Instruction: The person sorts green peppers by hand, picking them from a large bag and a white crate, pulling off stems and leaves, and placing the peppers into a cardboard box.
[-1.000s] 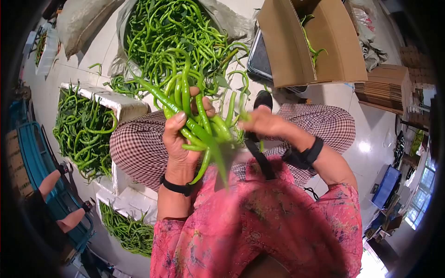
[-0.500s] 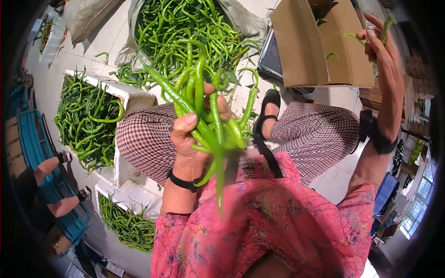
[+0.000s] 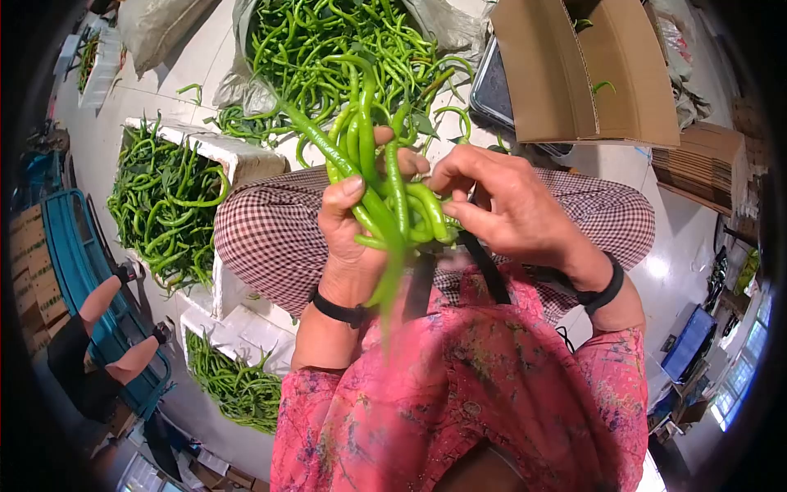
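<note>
My left hand [image 3: 352, 221] is closed around a bunch of long green chili peppers [image 3: 369, 156], held above the lap. Several of them stick out above the fingers and one hangs down below, blurred. At the right side of this bunch, my right hand [image 3: 512, 201] is bent with thumb and forefinger pinched on the end of a green chili pepper [image 3: 432, 215]. Its other fingers are curled and partly hidden. Beyond the hands, a large heap of green chili peppers [image 3: 328, 49] spills from an open woven sack [image 3: 443, 29].
An open cardboard box [image 3: 541, 78] stands at upper right, with a few peppers inside. White foam boxes [image 3: 254, 160] of peppers [image 3: 234, 385] sit at left. Flattened cardboard [image 3: 701, 168] is stacked at right. Another person's legs [image 3: 131, 361] show beside a blue-green metal frame [image 3: 82, 254].
My right hand has come from beside the cardboard box at upper right, where it held green peppers, down to the bunch. My left hand keeps its grip on the bunch.
</note>
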The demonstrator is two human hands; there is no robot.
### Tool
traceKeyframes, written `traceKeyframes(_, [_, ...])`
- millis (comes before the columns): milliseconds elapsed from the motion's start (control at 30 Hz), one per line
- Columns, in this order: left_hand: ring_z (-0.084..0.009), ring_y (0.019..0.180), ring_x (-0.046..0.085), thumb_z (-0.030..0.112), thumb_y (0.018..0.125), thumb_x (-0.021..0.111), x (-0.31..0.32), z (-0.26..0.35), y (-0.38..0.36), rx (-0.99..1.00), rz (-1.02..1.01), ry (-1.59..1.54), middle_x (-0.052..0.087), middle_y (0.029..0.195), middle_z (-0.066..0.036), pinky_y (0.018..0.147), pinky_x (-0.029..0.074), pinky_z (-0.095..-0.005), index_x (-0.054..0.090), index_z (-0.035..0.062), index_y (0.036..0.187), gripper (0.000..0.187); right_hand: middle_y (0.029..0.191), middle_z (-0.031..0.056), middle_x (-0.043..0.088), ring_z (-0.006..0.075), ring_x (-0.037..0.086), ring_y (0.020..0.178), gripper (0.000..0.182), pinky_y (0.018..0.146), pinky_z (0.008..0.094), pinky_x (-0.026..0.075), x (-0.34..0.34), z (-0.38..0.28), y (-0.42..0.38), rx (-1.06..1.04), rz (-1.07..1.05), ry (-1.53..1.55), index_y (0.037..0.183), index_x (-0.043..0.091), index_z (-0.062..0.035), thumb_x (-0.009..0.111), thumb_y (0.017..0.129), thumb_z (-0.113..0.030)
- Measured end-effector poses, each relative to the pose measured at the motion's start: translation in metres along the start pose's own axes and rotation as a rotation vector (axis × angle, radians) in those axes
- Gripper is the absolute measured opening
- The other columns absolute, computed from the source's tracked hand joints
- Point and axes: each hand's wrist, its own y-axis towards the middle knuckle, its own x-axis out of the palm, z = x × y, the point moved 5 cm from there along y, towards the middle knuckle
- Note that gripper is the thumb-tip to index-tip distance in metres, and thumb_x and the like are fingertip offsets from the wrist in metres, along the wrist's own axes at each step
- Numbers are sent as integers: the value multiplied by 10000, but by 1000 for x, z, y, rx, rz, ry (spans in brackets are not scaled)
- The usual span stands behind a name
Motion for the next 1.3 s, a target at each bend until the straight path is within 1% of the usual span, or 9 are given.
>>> traceKeyframes(133, [-327, 1031, 557, 275, 778, 552, -5, 0, 3, 9, 41, -38, 595, 999, -164, 916, 478, -475, 445, 32, 1286, 574, 886, 103, 578, 236, 580, 819, 284, 715, 317, 473, 10, 3, -1, -147, 88, -17, 1030, 595, -43, 594, 759, 42])
traceKeyframes(367, [-328, 1026, 565, 299, 785, 555, -6, -4, 1, -14, 107, 6, 600, 955, -151, 902, 476, -451, 457, 38, 1246, 538, 927, 107, 586, 237, 588, 808, 266, 735, 322, 484, 1, -3, 0, -355, 131, -68, 1034, 583, -24, 584, 776, 39])
traceKeyframes(567, [-341, 917, 598, 308, 804, 575, 2, -12, 9, -67, 27, -132, 610, 917, -181, 824, 502, -469, 494, 63, 1183, 459, 955, 60, 610, 108, 599, 789, 178, 653, 234, 471, 5, 13, -6, 223, 64, 620, 1115, 503, -44, 516, 958, -126])
traceKeyframes(767, [-358, 955, 588, 269, 794, 585, 4, -15, 7, -72, 55, -111, 588, 1071, -215, 830, 500, -508, 472, 51, 1249, 516, 1054, 66, 598, 96, 583, 789, 192, 649, 213, 471, 13, 22, -5, 72, 191, 541, 1148, 479, -42, 465, 990, -151])
traceKeyframes(933, [-306, 1040, 569, 146, 773, 622, 7, -17, 11, -66, 157, -27, 554, 1168, -186, 855, 509, -444, 474, 47, 1238, 497, 1103, 110, 599, 135, 599, 800, 224, 660, 244, 486, 24, 44, -7, 211, 198, 1128, 1179, 481, -30, 458, 985, -140])
traceKeyframes(1000, [-231, 948, 576, 109, 800, 620, -5, -19, 13, -38, 225, -16, 586, 1022, -127, 810, 503, -368, 492, 13, 1201, 432, 1107, 140, 589, 158, 610, 814, 206, 666, 257, 487, 30, 42, -4, 237, 251, 1435, 1165, 464, -29, 436, 992, -138])
traceKeyframes(1067, [-142, 771, 556, 137, 839, 611, -18, -27, 13, -110, 239, 121, 558, 821, -26, 759, 494, -300, 539, -2, 1156, 354, 1099, 136, 580, 161, 600, 825, 220, 696, 268, 490, 26, 44, -3, 175, 243, 1468, 1165, 455, -24, 436, 995, -162])
traceKeyframes(1167, [-148, 723, 556, 139, 855, 589, -5, -38, 16, -234, 79, 103, 555, 816, -27, 747, 500, -299, 555, 0, 1138, 318, 1089, 138, 570, 152, 578, 834, 220, 712, 264, 484, 12, 19, -8, 140, 269, 1341, 1159, 434, -25, 424, 1001, -177])
traceKeyframes(1300, [-174, 751, 577, 131, 849, 571, -26, -36, 11, -214, 462, 132, 574, 841, -78, 745, 510, -297, 551, -9, 1122, 307, 1069, 133, 561, 132, 531, 820, 237, 655, 211, 432, -35, -19, -30, -198, 420, 1003, 1174, 433, 3, 426, 995, -153])
